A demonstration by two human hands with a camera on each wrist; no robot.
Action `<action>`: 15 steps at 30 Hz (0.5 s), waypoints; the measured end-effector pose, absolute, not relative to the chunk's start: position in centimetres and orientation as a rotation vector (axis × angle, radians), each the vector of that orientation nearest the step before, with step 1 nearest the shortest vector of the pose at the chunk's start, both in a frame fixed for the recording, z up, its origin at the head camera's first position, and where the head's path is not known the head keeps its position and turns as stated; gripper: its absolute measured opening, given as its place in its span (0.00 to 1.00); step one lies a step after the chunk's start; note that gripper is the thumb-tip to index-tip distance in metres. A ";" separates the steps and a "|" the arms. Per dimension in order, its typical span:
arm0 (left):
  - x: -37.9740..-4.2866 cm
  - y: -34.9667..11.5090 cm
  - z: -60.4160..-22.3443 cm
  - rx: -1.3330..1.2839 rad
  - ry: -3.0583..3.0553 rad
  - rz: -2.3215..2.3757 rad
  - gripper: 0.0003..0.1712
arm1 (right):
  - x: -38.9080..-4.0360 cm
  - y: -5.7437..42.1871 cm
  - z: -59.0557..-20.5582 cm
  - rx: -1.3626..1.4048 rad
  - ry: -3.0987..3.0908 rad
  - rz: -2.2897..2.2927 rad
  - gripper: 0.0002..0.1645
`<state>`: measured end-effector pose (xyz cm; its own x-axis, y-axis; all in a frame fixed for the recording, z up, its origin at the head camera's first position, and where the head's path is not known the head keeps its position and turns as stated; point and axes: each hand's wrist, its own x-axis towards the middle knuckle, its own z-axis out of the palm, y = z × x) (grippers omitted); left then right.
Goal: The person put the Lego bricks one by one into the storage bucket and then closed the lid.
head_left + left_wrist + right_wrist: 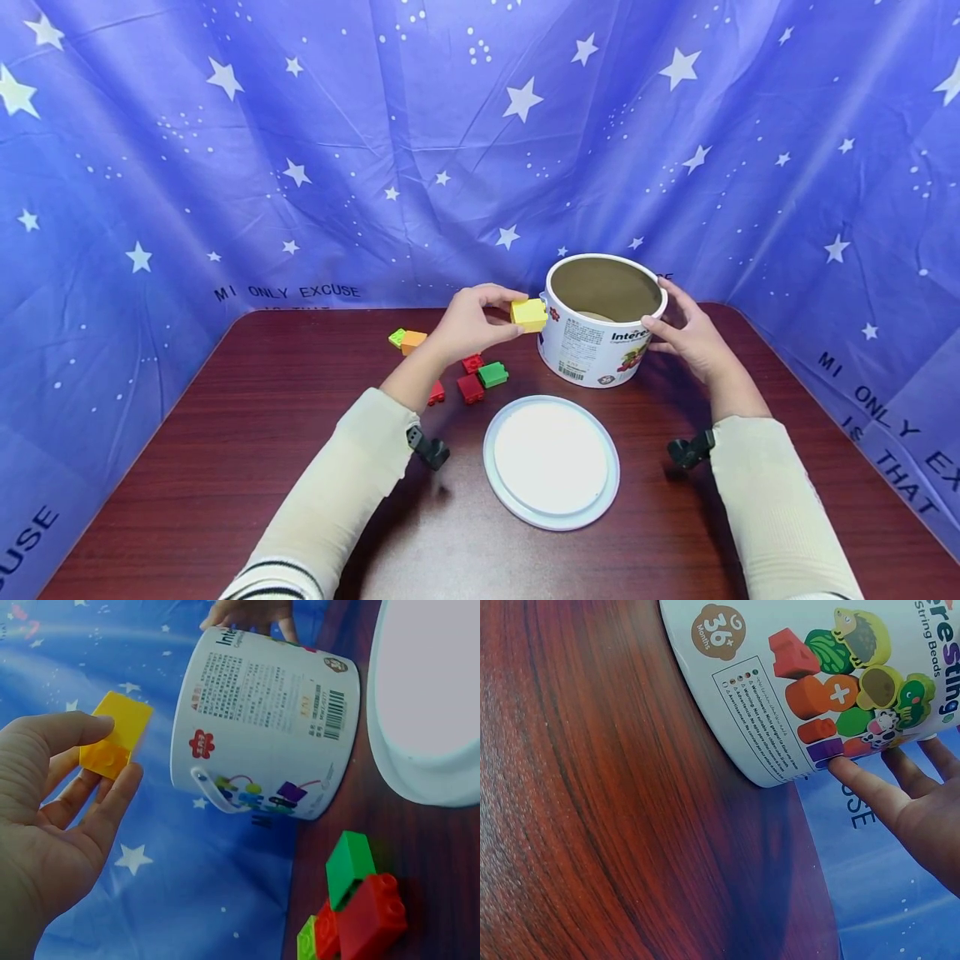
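Note:
My left hand [477,321] pinches a yellow toy building block [528,316] between thumb and fingers, beside the left rim of a white printed bucket [592,346]. In the left wrist view the yellow block [120,727] shows a stud on its lower end. My right hand [692,337] touches the bucket's right side near the rim, its fingers spread and mostly straight. The right wrist view has those fingers [877,791] against the printed wall. The bucket's mouth is uncovered, and only part of its inside shows.
Left of the bucket lie a green block [493,374], a dark red block [470,388], other red blocks, an orange block [412,342] and a lime block [397,338]. A round white lid [551,458] lies flat in front. A starry blue curtain [450,125] hangs behind the table.

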<state>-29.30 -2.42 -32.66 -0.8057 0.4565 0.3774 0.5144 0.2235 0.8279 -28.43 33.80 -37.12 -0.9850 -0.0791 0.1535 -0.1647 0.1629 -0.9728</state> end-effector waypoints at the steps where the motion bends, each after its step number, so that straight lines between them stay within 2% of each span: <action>1: -29.4 -2.2 -32.5 -0.962 -2.410 -1.669 0.24 | -28.4 33.8 -37.1 0.247 -2.346 1.972 0.49; 15: -30.8 1.4 -30.8 -1.026 -2.466 -1.509 0.25 | -28.3 33.8 -37.0 0.254 -2.338 1.979 0.49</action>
<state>-30.85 1.43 -30.75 -0.7737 0.5008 0.3880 0.5734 0.2931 0.7650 -28.29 33.75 -37.02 -0.9841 -0.0817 0.1577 -0.1690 0.1583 -0.9728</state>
